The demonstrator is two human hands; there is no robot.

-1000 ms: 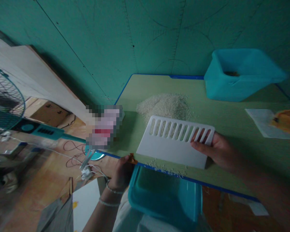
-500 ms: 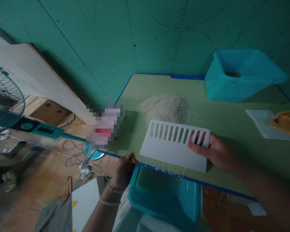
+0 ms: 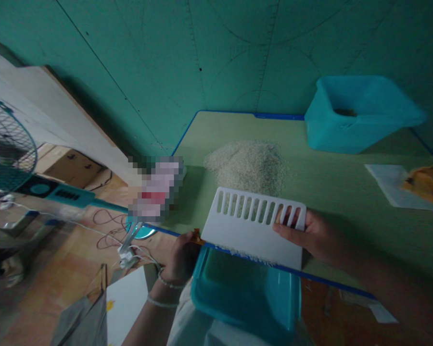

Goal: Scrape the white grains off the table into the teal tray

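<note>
While your right hand (image 3: 299,235) gripped the white slotted plate (image 3: 252,236) at its right end, the thumb lay across the upper face and the other fingers showed behind it through the slots, pinching the plate between them. It was by the front edge of the bench (image 3: 339,182), its slotted side toward the heap of pale grains (image 3: 250,163) and its solid side toward the loose grains (image 3: 256,259) strewn along that edge. Your left hand (image 3: 182,254) was at the same edge, just beside an orange-brown piece (image 3: 196,235); its fingers were curled, and whether they pinched anything I could not tell. Below the edge was an open blue bin (image 3: 270,293), and a second blue bin (image 3: 335,133) sat at the back right of the bench
</note>
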